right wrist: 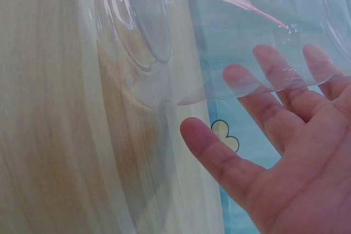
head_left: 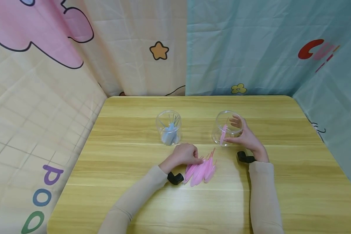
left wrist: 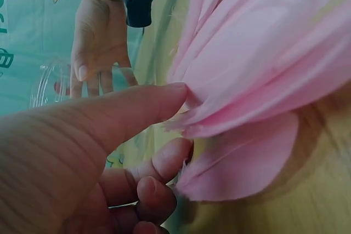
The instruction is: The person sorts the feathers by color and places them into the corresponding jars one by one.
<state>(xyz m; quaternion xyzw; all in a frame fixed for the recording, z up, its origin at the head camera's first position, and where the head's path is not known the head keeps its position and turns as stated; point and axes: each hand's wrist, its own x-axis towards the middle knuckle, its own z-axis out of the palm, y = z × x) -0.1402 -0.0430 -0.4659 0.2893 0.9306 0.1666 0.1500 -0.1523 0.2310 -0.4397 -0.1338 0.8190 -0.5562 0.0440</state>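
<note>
On the table in front of me lies a fanned pile of pink feathers (head_left: 199,172). My left hand (head_left: 185,154) is at their quill ends, pinching pink feathers (left wrist: 247,75) with the thumb; the index fingertip is hidden. A clear glass cup (head_left: 217,131) stands farther right and holds one pink feather (head_left: 223,134), also seen through the glass in the right wrist view. Around this cup's right side is my right hand (head_left: 247,136), its fingers spread and nearly straight. The right thumb appears apart from the glass (right wrist: 153,80); whether the other fingers touch it is unclear.
To the left stands a second clear glass cup (head_left: 161,128) with blue feathers (head_left: 170,134) inside, quills up. Both cups are on the wooden table (head_left: 128,152), with printed curtains (head_left: 128,65) behind it. Each wrist wears a black camera mount (head_left: 175,178).
</note>
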